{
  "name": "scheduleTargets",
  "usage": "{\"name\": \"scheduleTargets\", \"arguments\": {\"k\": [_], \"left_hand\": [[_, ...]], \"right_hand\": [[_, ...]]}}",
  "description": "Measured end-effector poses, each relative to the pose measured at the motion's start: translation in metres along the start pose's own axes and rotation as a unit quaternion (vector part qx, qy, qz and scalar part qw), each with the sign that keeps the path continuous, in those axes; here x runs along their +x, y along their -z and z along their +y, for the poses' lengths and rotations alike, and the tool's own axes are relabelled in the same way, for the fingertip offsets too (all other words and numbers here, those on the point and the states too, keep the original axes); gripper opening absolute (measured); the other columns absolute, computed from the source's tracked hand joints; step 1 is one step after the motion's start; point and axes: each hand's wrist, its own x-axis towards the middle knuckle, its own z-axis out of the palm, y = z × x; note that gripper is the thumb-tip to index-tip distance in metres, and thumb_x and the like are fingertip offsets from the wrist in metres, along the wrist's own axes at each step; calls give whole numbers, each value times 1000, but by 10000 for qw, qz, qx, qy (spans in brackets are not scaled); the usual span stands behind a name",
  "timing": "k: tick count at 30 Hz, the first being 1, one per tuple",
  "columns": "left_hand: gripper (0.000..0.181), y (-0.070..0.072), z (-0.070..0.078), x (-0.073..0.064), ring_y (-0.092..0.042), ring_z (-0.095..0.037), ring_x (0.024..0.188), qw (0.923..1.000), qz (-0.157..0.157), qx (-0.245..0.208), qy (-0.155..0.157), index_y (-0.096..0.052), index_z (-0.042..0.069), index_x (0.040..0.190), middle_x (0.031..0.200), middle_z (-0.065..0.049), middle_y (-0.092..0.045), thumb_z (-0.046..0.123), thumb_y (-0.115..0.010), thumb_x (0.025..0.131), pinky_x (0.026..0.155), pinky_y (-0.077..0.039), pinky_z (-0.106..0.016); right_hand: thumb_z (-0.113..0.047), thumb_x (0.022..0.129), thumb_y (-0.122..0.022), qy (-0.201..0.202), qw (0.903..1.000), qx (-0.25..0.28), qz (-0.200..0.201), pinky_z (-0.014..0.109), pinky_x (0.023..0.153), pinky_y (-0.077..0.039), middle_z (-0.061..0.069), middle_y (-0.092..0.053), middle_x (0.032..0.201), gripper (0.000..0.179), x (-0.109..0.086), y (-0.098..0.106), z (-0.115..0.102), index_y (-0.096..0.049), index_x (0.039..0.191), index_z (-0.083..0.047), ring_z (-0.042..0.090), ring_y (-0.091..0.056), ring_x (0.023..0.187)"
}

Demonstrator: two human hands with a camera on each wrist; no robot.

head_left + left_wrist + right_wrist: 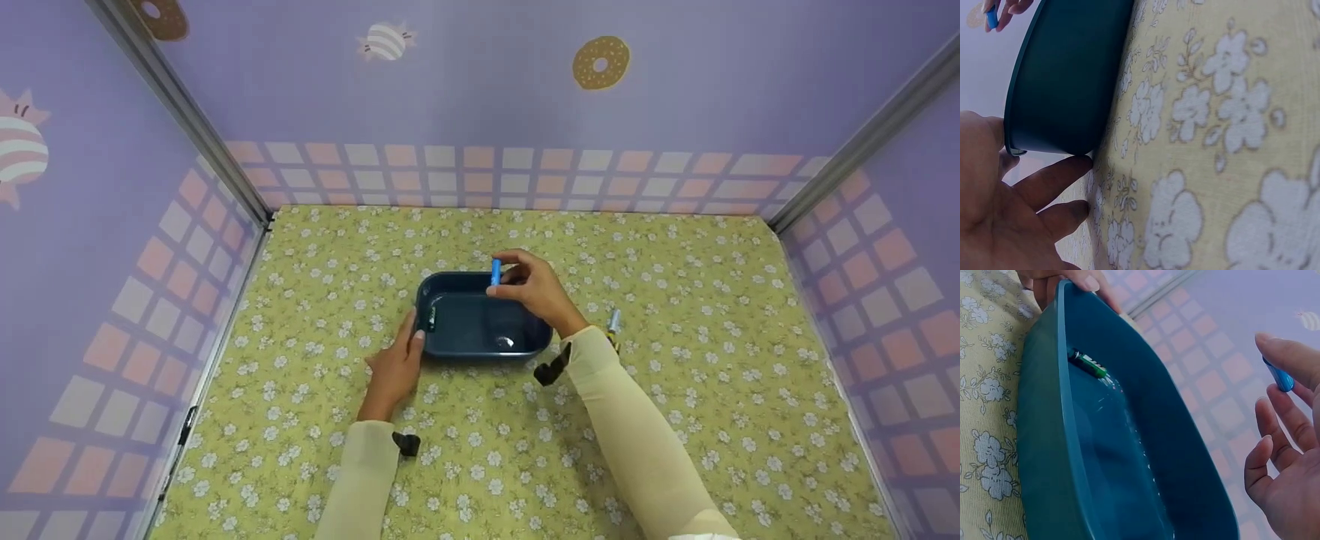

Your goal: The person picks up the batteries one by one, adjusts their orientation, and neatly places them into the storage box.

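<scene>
A dark teal rectangular basin (480, 351) rests on the flowered cloth. My left hand (397, 367) holds its left end, thumb over the rim and fingers against the outer wall. Over the basin's far right part, my right hand (536, 289) pinches a blue battery (496, 271) between thumb and fingertip. The right wrist view shows this blue battery (1279, 376) raised beside the rim, with the other fingers loosely bent. Inside the basin, a green and black battery (1088, 363) lies on the bottom near the left hand's end.
A silvery-blue battery (615, 320) lies on the cloth right of the basin, behind the right wrist. Something yellow and black (613, 342) beside it is partly hidden by the sleeve. Purple walls (495, 97) bound the flowered tabletop (675, 450) at the back and sides.
</scene>
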Motion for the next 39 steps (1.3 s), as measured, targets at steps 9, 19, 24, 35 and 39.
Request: {"name": "scheduleTargets", "arguments": {"k": [9, 19, 24, 35, 39], "left_hand": [[64, 0, 1, 0, -44, -51, 141, 10000, 63, 38, 1, -13, 37, 165, 157, -12, -48, 61, -27, 108, 112, 9, -82], [66, -1, 2, 2, -41, -52, 143, 10000, -7, 34, 21, -11, 36, 166, 160, -12, -43, 64, -24, 107, 112, 11, -82], [66, 0, 1, 2, -39, -52, 144, 9999, -37, 78, 79, -10, 37, 166, 162, -12, -41, 64, -24, 107, 112, 11, -82], [65, 1, 0, 2, -37, -53, 145, 9999, -116, 23, 93, -9, 39, 165, 162, -12, -40, 64, -25, 107, 111, 12, -82], [67, 1, 1, 1, -39, -53, 144, 9999, -116, 46, 67, -9, 38, 165, 161, -13, -42, 65, -24, 106, 110, 12, -82]], "right_hand": [[-27, 84, -87, 141, 9997, -43, -178, 35, 81, -57, 3, -63, 131, 56, 10, -19, 9, -65, 135, -26, 26, -64, 103], [-30, 83, -88, 224, 9967, -727, -299, 34, 73, -56, 4, -69, 116, 60, 19, -42, 18, -64, 137, -17, 22, -65, 92], [-31, 83, -87, 231, 9922, -1159, -407, 33, 73, -55, 1, -70, 116, 60, 26, -54, 19, -64, 137, -15, 19, -65, 91], [-27, 83, -87, 264, 9868, -1481, -595, 34, 83, -58, 1, -68, 120, 55, 37, -74, 21, -67, 133, -17, 18, -64, 95], [-25, 83, -87, 218, 9836, -1682, -618, 33, 84, -57, 1, -68, 122, 54, 38, -80, 25, -67, 133, -18, 15, -65, 95]]}}
